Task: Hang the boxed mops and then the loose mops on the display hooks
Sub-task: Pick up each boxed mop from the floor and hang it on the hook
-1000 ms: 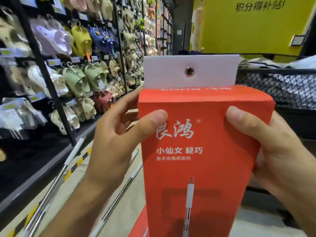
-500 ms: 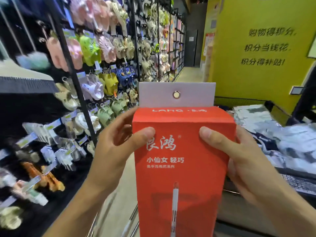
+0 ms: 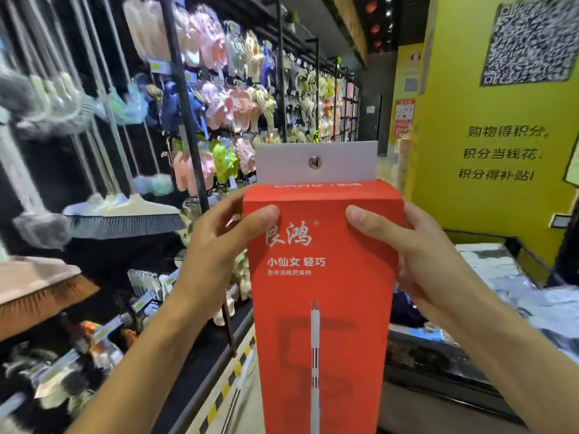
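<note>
Red boxed mop (image 3: 319, 292) held upright at chest height betw. both hands: left hand (image 3: 213, 245) and right hand (image 3: 416, 258) each grip a top side edge, thumbs on the front. Step in hand looks like carrying it to the display rack (image 3: 185, 126) on the left. Next: line up white tab's eyelet (image 3: 315, 162) w/ a free hook. Aisle ahead is open; bin (image 3: 517, 245) crowds the right.

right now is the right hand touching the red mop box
Touching. The head view shows the right hand gripping the red mop box at its right edge, thumb pressed flat on the front face, fingers wrapped behind.
</note>
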